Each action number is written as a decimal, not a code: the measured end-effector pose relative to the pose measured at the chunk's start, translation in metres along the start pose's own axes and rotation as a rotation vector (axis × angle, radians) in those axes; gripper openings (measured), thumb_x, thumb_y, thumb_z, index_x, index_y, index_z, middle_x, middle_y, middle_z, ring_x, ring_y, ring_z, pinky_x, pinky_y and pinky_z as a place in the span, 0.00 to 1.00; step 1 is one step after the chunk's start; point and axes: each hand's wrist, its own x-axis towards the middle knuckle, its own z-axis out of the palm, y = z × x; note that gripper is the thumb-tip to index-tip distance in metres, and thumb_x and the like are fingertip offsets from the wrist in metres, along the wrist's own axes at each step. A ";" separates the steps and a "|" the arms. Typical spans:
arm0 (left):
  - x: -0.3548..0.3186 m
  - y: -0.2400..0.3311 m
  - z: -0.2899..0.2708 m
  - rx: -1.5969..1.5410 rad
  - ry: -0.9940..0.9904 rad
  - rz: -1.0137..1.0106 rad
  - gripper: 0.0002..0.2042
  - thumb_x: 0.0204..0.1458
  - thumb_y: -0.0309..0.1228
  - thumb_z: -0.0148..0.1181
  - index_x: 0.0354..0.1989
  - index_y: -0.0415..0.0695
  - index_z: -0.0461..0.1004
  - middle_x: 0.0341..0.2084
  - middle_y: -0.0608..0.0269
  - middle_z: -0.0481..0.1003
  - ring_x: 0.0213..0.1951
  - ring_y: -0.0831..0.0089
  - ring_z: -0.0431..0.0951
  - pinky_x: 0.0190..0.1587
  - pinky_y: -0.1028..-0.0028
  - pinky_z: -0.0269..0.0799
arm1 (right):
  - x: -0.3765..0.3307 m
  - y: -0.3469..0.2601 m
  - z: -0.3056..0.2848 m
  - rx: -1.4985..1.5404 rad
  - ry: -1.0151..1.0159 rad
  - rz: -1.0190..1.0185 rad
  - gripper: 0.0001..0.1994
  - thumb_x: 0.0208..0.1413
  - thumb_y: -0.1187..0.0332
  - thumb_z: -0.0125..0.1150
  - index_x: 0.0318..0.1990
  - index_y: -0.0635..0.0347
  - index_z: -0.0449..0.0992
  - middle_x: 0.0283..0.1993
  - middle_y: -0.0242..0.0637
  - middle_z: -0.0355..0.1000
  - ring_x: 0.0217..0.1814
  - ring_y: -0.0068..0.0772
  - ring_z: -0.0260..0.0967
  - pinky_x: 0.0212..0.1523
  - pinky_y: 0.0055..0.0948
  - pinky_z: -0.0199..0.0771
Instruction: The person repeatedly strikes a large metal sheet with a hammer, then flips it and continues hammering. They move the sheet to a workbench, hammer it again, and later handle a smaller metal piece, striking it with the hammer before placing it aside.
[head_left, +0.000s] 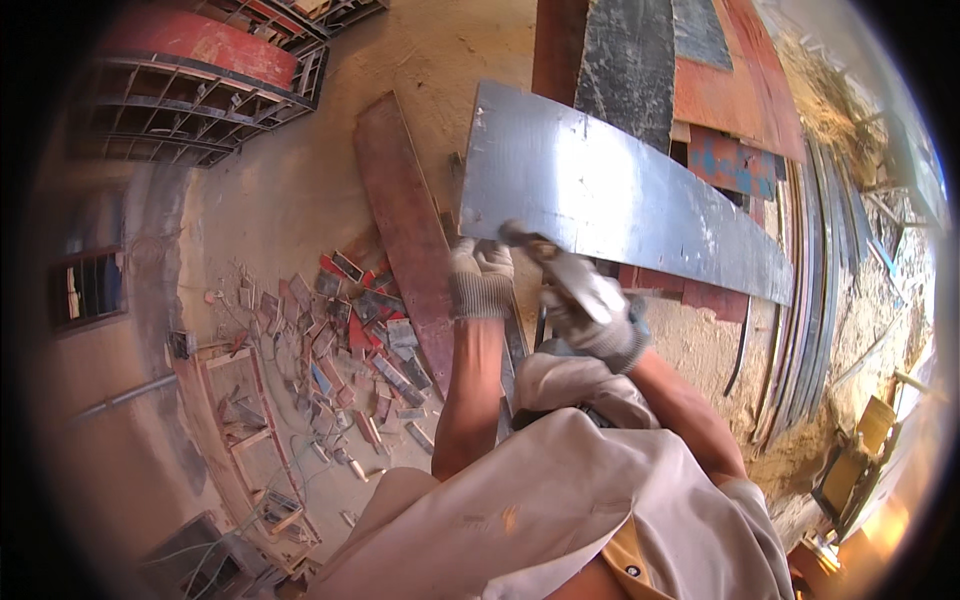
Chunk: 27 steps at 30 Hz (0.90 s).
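A long grey board (pixel 600 190) with a smooth, shiny face lies across in front of me, wide at its left end and narrowing to the right. My left hand (pixel 482 272), in a knitted glove, is closed at the board's near left corner; its fingertips are partly hidden. Gloved as well, my right hand (pixel 608 330) grips what looks like a hammer (pixel 575 275), blurred by motion. The tool's dark end is beside the left fingers, close to the board's near edge. Whether it touches the board I cannot tell.
A long reddish board (pixel 405 230) lies left of my left hand. Several offcuts (pixel 370 330) are scattered on the floor there. Black and red boards (pixel 630 70) are stacked beyond the grey one. Long strips (pixel 815 290) lie at right; a metal rack (pixel 200 100) stands far left.
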 end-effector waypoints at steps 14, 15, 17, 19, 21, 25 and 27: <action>-0.008 -0.005 -0.027 0.103 0.659 0.477 0.21 0.68 0.39 0.58 0.62 0.37 0.71 0.56 0.55 0.77 0.55 0.65 0.77 0.62 0.63 0.74 | 0.008 0.001 0.014 0.354 0.084 0.380 0.13 0.64 0.62 0.64 0.52 0.56 0.80 0.37 0.49 0.82 0.36 0.51 0.82 0.38 0.41 0.83; 0.001 -0.011 -0.018 0.332 0.534 0.405 0.29 0.65 0.46 0.60 0.68 0.39 0.65 0.62 0.53 0.71 0.61 0.61 0.71 0.67 0.56 0.68 | -0.001 0.017 -0.016 0.231 0.074 0.401 0.14 0.62 0.64 0.68 0.53 0.58 0.80 0.36 0.43 0.82 0.34 0.38 0.80 0.40 0.36 0.82; 0.033 -0.022 0.005 0.614 0.580 0.387 0.47 0.58 0.61 0.61 0.77 0.43 0.52 0.74 0.53 0.59 0.72 0.55 0.60 0.75 0.48 0.55 | -0.024 0.028 -0.033 0.403 0.233 0.451 0.15 0.61 0.65 0.70 0.50 0.62 0.79 0.36 0.37 0.81 0.37 0.27 0.77 0.43 0.34 0.81; 0.062 -0.038 0.035 0.736 0.463 0.238 0.55 0.53 0.71 0.60 0.80 0.45 0.49 0.78 0.53 0.53 0.75 0.52 0.55 0.78 0.48 0.49 | -0.057 0.066 -0.081 0.688 0.270 0.948 0.13 0.62 0.62 0.70 0.44 0.63 0.79 0.33 0.34 0.79 0.34 0.24 0.75 0.38 0.31 0.80; 0.083 -0.043 0.066 0.921 0.354 0.155 0.51 0.57 0.65 0.62 0.79 0.43 0.51 0.76 0.49 0.56 0.74 0.52 0.57 0.77 0.54 0.54 | -0.093 0.105 -0.116 0.790 0.439 1.018 0.11 0.62 0.63 0.69 0.38 0.61 0.77 0.28 0.34 0.76 0.27 0.25 0.73 0.30 0.30 0.77; 0.083 -0.090 0.115 1.592 0.195 0.081 0.24 0.66 0.42 0.61 0.60 0.32 0.75 0.54 0.58 0.77 0.52 0.68 0.76 0.56 0.66 0.74 | -0.175 0.197 -0.164 1.230 0.951 0.979 0.17 0.65 0.58 0.67 0.48 0.62 0.72 0.36 0.41 0.74 0.29 0.38 0.77 0.29 0.38 0.81; 0.061 -0.135 0.133 1.804 0.057 0.047 0.22 0.70 0.41 0.54 0.57 0.32 0.75 0.52 0.58 0.78 0.50 0.70 0.76 0.53 0.68 0.73 | -0.230 0.254 -0.189 1.221 1.154 1.088 0.14 0.67 0.57 0.65 0.48 0.57 0.72 0.39 0.38 0.73 0.34 0.43 0.77 0.37 0.48 0.84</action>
